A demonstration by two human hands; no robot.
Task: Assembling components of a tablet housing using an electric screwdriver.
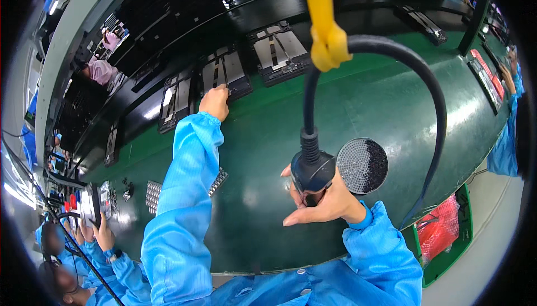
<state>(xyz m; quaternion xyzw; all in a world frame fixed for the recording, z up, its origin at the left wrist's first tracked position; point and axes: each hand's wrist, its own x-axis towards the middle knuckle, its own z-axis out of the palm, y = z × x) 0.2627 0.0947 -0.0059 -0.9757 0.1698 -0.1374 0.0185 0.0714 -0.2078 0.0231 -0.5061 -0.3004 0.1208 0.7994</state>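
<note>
My right hand (330, 199) is wrapped round a black electric screwdriver (311, 169), over the near middle of the green work surface. A thick black cable (436, 99) rises from its top and loops through a knotted yellow strap (330, 46). With the arm stretched forward, my left hand (215, 103) touches the near edge of an opened flat electronic device (225, 71). Its fingers are closed together; anything small between them is hidden. To the right of the screwdriver lies a round perforated tray (352, 163) partly filled with tiny black pieces.
Similar opened devices lie on either side, one on the right (278, 51) and one on the left (176, 99). Small-part strips (152, 195) sit by my left sleeve. A green crate (430, 272) holds red bubble wrap (439, 227). Co-workers' hands show at left (103, 234) and right (509, 76).
</note>
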